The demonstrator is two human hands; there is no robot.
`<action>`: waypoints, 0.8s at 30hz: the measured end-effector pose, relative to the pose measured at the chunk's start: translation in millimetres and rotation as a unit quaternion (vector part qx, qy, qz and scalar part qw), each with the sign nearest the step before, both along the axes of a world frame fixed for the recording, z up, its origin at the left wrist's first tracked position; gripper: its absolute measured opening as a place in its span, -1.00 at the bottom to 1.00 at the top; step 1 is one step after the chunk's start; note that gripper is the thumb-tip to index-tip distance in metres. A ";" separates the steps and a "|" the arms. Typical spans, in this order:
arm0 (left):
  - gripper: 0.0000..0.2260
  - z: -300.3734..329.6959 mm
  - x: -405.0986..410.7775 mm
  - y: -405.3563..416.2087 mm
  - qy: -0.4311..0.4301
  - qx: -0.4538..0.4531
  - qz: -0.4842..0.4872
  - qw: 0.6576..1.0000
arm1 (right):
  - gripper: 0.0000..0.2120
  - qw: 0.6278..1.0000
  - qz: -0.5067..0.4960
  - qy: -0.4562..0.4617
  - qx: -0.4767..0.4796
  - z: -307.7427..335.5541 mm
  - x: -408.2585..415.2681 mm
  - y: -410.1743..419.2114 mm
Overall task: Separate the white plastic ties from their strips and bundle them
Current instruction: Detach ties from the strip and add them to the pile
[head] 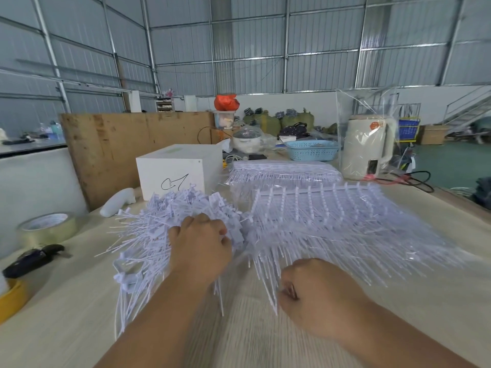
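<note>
Head view, wooden table [79,301]. Left hand [202,245] is knuckles-up with fingers curled down into the pile of loose ties [159,227], gripping a bunch of them; tie tails stick out below the wrist toward the camera. That pile sits left of centre, heads jumbled upward, tails fanning left and down. Right hand [316,290] is fisted, thumb and fingers pinched on the tail ends of ties hanging off the strips [332,208]; exact count in the pinch can't be told, motion blur there. The strips lie right of centre, a stack of comb-like runners with ties still attached, tails pointing toward the person. The two hands are near each other but apart, the left further up the table. A second stack of unseparated strips [284,171] sits behind the first, looks wrapped in clear film. Behind the loose pile: white box [178,171] with a black scribble on its front. Left edge of table: roll of clear tape [47,229], a dark tool [32,258] just in front of it, a yellow roll [10,301] at the frame edge, a white tagging gun-shaped thing [119,203] near the box. Far right: cream kettle [366,150] under a clear bag, blue basket [310,150] beside it.
</note>
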State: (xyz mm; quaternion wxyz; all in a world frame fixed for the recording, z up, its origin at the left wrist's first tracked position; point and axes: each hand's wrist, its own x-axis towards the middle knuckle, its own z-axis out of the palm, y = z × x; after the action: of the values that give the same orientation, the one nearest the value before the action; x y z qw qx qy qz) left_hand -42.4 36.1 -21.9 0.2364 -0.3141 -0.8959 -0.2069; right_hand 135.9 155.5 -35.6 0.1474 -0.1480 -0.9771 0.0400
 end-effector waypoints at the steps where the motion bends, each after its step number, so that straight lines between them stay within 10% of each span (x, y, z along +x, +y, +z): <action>1: -0.82 -0.6 0.6 0.2 -0.003 -0.008 -0.004 1.000 | -0.72 1.000 -0.007 0.001 0.002 2.1 1.4 0.1; 10: -0.79 3.9 10.1 -0.4 -0.002 0.035 -0.028 0.999 | -0.64 0.998 -0.061 0.032 -0.005 10.0 5.0 7.6; 14: -0.83 15.4 31.6 0.6 -0.054 0.152 -0.229 0.960 | -0.52 0.993 -0.071 0.077 0.047 11.9 0.9 7.6; 17: -0.73 16.8 45.8 1.1 -0.048 0.051 -0.366 0.928 | -0.37 0.990 -0.070 0.120 0.021 12.8 0.4 10.4; 24: -0.86 8.9 28.9 5.3 0.040 0.088 -0.243 0.965 | -0.58 0.996 0.019 -0.017 -0.089 5.0 3.4 23.5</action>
State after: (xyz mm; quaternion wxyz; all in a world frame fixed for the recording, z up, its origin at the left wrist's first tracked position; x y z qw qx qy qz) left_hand -13.5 41.4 -13.1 0.2409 -0.5082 -0.7610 -0.3233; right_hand 139.3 179.0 -30.6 0.1164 -0.1425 -0.9746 0.1273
